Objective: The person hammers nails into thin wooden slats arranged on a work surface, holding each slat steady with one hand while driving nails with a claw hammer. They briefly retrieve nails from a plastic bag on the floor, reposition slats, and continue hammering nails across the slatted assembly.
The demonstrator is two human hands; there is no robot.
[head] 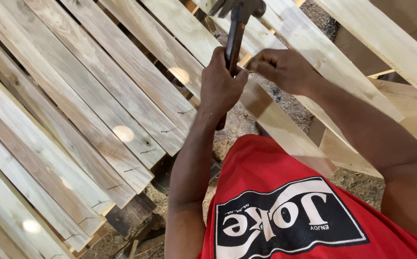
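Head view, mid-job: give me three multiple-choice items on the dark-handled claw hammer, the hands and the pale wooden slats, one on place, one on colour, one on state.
1. Where is the head of the dark-handled claw hammer?
A. At the top of the picture, above both hands
B. Lying on the sawdust ground
C. Under the red shirt

2. What colour is the person's printed shirt?
A. Blue
B. Red
C. Green

3. How is the left hand?
A. Open and flat on a slat
B. Out of view
C. Closed around the hammer handle

Answers:
1 A, the metal head sits at the upper edge, over the pale wooden slats.
2 B, the shirt is red with a black and white print.
3 C, the left hand wraps the handle, while the right hand pinches its fingers right beside the handle; what it pinches cannot be seen.
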